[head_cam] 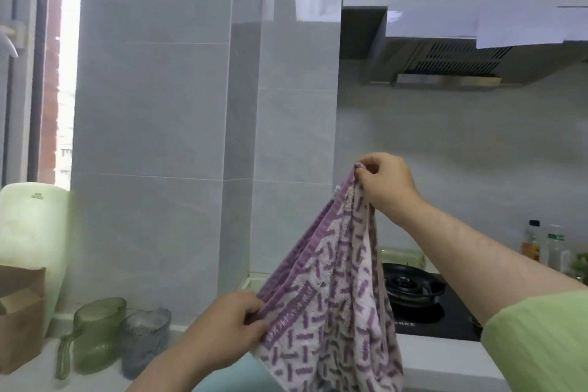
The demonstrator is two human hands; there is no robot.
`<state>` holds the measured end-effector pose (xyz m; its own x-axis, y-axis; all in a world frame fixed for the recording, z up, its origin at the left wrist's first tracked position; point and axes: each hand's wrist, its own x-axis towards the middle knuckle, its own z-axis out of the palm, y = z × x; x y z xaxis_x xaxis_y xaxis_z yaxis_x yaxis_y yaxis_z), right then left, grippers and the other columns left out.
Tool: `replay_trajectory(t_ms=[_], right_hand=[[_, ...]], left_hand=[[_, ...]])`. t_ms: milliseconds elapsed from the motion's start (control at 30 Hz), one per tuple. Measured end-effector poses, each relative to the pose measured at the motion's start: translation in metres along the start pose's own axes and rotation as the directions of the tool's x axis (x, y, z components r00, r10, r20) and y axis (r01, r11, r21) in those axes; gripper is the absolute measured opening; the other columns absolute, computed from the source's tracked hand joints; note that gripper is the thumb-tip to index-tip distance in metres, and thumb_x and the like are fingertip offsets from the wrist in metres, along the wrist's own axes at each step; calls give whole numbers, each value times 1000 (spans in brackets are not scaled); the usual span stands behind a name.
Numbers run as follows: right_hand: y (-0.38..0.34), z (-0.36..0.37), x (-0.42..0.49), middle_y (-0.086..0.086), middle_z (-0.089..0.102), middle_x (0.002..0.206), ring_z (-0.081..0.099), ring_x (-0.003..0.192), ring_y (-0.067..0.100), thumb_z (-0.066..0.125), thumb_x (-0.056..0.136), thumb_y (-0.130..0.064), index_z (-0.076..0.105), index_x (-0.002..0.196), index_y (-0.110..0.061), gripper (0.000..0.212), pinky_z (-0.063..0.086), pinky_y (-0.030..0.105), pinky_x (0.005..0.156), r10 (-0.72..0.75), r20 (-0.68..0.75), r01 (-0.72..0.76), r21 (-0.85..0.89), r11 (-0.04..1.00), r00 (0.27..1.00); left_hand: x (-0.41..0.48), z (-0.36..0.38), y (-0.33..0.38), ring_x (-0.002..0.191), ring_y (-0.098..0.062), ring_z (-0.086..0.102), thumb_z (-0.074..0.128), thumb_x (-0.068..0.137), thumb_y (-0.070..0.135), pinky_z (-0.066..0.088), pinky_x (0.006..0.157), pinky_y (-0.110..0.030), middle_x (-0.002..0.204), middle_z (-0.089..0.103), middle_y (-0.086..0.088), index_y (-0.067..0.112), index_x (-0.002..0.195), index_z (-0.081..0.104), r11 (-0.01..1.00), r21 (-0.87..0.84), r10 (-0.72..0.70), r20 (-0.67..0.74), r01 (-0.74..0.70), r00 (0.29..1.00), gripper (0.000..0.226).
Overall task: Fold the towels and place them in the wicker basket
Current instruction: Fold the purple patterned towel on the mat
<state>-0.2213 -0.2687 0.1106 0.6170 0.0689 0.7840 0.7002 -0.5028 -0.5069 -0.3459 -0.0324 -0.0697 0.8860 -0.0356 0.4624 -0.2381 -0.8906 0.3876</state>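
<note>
A purple-and-white patterned towel (331,305) hangs in the air in front of me above the counter. My right hand (386,183) is raised and pinches the towel's top corner. Lower down and to the left, my left hand (232,325) grips the towel's purple border edge. The towel's bottom runs out of view at the frame's lower edge. No wicker basket is in view.
A gas hob (413,291) sits on the counter behind the towel, with bottles (531,240) at far right. A green jug (95,334), a clear cup (143,339), a cardboard box (20,315) and a pale green appliance (35,232) stand at left. A range hood (445,64) hangs above.
</note>
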Motion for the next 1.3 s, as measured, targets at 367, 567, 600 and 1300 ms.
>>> replay_trajectory(t_ms=[367, 567, 600, 1300], right_hand=[[20, -24, -10, -2, 65, 81, 58, 73, 14, 58, 95, -11, 68, 88, -15, 13, 46, 27, 64, 137, 15, -137, 118, 983, 991], [36, -34, -25, 12, 70, 96, 67, 92, 32, 57, 96, -8, 68, 98, -9, 11, 57, 50, 85, 258, 104, -276, 256, 927, 961], [37, -35, -28, 12, 70, 96, 68, 91, 32, 57, 96, -8, 68, 99, -8, 11, 59, 48, 82, 264, 119, -287, 269, 920, 957], [80, -33, -95, 14, 72, 81, 64, 70, 27, 61, 94, -9, 69, 83, -10, 13, 54, 40, 69, 420, 222, -469, 265, 843, 880]], left_hand=[[11, -38, -20, 60, -3, 49, 62, 89, -1, 40, 62, -24, 60, 58, 10, 32, 73, 74, 871, -488, -222, -288, 56, 932, 38], [20, -94, -5, 58, -10, 60, 65, 86, -4, 50, 55, -22, 70, 71, -5, 22, 75, 77, 720, -691, -360, -454, -67, 815, 31], [20, -102, -1, 58, -10, 62, 65, 87, -4, 52, 56, -22, 76, 72, -11, 18, 82, 74, 726, -684, -367, -481, -78, 797, 24], [14, -77, -13, 69, -19, 69, 72, 87, 12, 53, 67, -30, 82, 73, -10, 5, 91, 70, 532, -843, -574, -298, 71, 763, 8]])
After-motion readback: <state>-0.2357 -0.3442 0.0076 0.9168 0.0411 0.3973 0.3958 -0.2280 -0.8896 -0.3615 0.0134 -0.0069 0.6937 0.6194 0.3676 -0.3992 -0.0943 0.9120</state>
